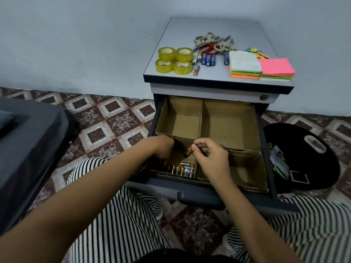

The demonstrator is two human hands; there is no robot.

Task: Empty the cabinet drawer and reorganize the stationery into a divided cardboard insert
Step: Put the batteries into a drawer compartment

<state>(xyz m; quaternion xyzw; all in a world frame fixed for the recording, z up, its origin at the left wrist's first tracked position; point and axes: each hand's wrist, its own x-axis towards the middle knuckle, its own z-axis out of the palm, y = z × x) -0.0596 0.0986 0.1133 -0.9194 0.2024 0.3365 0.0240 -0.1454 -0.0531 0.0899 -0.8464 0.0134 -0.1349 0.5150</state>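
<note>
Lone battery [189, 151] pinched at tip by right hand [210, 158] over insert's [201, 118] front-left compartment, above batteries [183, 169] laid there. Same compartment entered by left hand [161, 147], grip hidden, cannot be told. Risk: end-pinch slipped, battery dropped askew, row scattered.

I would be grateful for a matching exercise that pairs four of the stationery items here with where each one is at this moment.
Items:
1. tape rolls
2. pink sticky notes
3. scissors
4. orange-and-black battery

Places:
A. pinched in the right hand above the cardboard insert
B. right front corner of the cabinet top
C. left side of the cabinet top
D. back of the cabinet top, behind the blue batteries

Pairs: 1-C, 2-B, 3-D, 4-A.
</note>
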